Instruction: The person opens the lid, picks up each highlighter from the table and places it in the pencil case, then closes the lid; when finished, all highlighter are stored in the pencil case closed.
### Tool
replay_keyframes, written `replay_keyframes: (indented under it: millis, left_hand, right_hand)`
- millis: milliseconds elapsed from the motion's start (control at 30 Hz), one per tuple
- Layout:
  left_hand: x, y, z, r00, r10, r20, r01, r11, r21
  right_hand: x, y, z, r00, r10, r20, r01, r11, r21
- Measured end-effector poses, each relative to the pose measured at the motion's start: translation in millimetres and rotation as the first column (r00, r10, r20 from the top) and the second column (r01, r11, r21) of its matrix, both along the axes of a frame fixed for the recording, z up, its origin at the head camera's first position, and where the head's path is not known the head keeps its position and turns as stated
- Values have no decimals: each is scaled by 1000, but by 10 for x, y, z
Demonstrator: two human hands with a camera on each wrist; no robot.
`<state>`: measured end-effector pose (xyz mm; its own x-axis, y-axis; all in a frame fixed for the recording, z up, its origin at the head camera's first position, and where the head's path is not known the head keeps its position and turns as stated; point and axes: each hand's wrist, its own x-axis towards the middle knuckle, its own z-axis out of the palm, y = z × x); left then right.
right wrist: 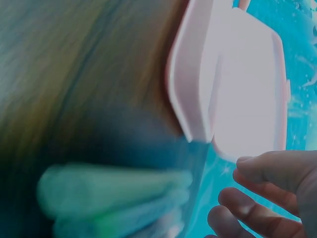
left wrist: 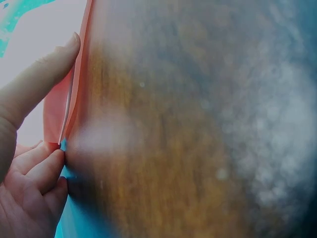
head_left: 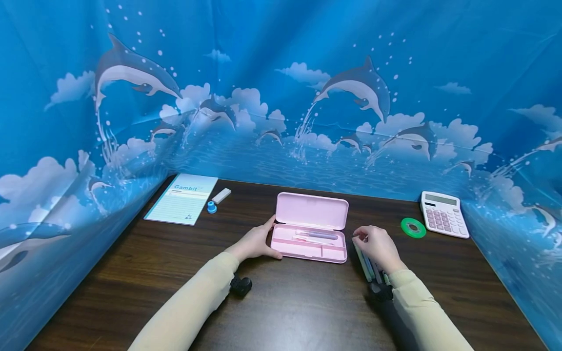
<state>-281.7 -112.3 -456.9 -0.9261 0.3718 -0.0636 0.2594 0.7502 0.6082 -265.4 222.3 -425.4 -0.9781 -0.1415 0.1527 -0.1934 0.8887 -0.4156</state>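
Note:
A pink pencil case (head_left: 309, 212) lies with its lid raised, holding a purple pen (head_left: 322, 235) and a slim pale pen (head_left: 312, 241) in its rear compartment. My left hand (head_left: 256, 242) holds its left end, thumb at the front corner and fingers by the hinge; the left wrist view shows thumb (left wrist: 42, 79) and fingers against the pink side. To the right of the case, my right hand (head_left: 376, 246) hovers over several green and dark pens (head_left: 362, 262), partly hidden by hand and wrist. Its fingers (right wrist: 242, 203) are loosely curled with nothing between them.
A notepad (head_left: 182, 200), a white eraser-like block (head_left: 221, 196) and a small blue item (head_left: 211, 207) lie back left. Green tape (head_left: 413, 227) and a calculator (head_left: 445, 214) are at the right. A dolphin-print curtain (head_left: 281, 97) borders the dark wooden table (head_left: 307, 302).

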Motion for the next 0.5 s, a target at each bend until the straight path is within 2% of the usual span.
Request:
replay_keyframes:
  millis: [267, 500]
  left_hand:
    - [0, 5, -3, 1000, 0, 2, 0, 1000, 3]
    - [0, 2, 7, 1000, 5, 0, -5, 1000, -2]
  right_hand:
    - [101, 311, -45, 997, -50, 56, 49, 999, 11]
    - [197, 554, -106, 997, -63, 44, 62, 998, 15]
